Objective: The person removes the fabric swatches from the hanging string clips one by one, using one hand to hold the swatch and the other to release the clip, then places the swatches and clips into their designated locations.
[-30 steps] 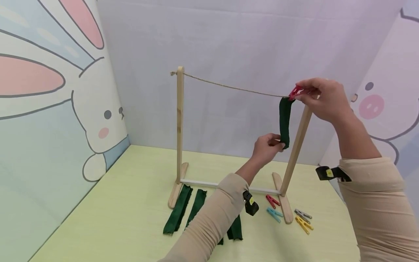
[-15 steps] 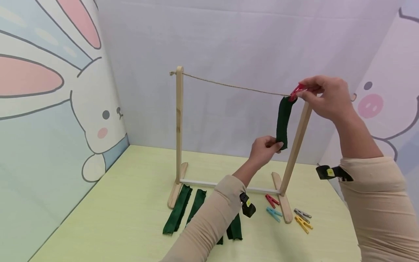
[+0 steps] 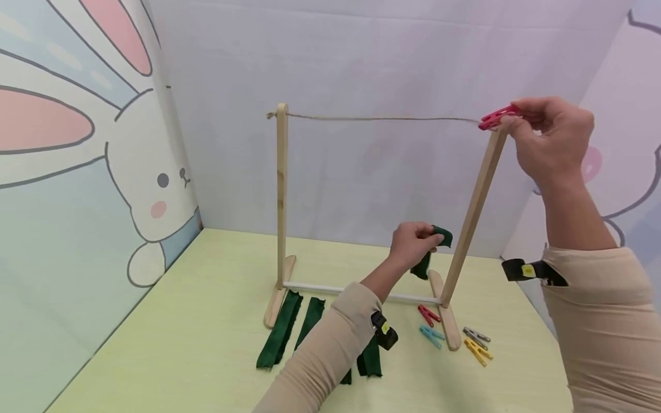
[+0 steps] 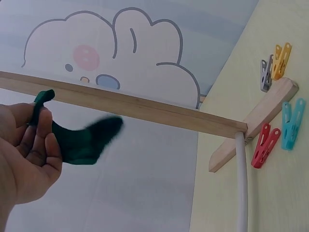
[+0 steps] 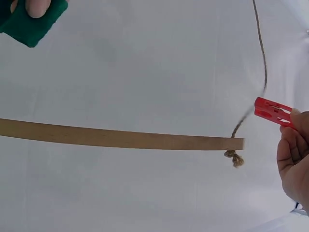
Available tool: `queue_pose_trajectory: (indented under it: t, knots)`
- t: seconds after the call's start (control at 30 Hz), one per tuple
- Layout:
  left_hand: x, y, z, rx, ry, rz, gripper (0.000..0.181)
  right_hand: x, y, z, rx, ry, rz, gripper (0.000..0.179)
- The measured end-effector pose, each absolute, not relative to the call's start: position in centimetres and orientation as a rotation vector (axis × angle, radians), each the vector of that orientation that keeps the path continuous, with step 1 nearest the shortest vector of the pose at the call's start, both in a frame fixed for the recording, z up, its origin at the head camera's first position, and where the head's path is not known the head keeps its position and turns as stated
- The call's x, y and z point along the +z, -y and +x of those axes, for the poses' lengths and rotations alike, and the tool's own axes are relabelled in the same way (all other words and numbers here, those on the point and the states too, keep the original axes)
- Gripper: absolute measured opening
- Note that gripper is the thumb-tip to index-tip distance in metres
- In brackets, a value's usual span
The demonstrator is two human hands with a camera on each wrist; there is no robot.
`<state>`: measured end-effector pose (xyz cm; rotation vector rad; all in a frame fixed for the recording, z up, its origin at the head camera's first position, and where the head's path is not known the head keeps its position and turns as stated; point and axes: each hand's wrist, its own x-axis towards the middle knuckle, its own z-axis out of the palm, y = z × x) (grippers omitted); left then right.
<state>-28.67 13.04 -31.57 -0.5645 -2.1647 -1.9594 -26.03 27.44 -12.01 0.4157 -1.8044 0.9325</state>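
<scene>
My left hand (image 3: 410, 244) pinches a dark green cloth strip (image 3: 422, 267) below the rope, beside the right post. In the left wrist view the strip's loose end (image 4: 89, 145) swings out past my fingers. Up at the top of the right post, my right hand (image 3: 555, 137) pinches a red clothespin (image 3: 498, 116) by its handles. The right wrist view has this clothespin (image 5: 273, 112) close beside the rope (image 5: 260, 48), with no cloth in it. The rope (image 3: 382, 119) runs between the two wooden posts, nearly level.
The wooden stand's left post (image 3: 282, 195) and right post (image 3: 472, 218) rise from the table, joined low by a white rod (image 3: 312, 288). More green strips (image 3: 281, 332) lie in front. Around the right foot lie red (image 3: 428, 315), blue (image 3: 431, 336), grey (image 3: 476, 337) and yellow (image 3: 476, 351) clothespins.
The green strip has come off the rope and dropped, held only by my left hand. My right hand moved up and right with the red clothespin. The sagging rope sprang up.
</scene>
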Motion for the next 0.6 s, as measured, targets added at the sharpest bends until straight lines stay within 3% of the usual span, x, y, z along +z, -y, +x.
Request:
queue_pose_trajectory:
  t: [0.33,0.6]
  knots:
    - [-32.2,-12.7,-27.7,-2.015,2.224,-0.575,0.014,-12.6,-28.3,-24.8,0.945,1.867,0.373,0.023]
    - [-33.9,-11.6,-26.4,-2.150,2.233,-0.480,0.017,-16.3,-29.6,-23.5,0.986,1.851,0.432,0.025]
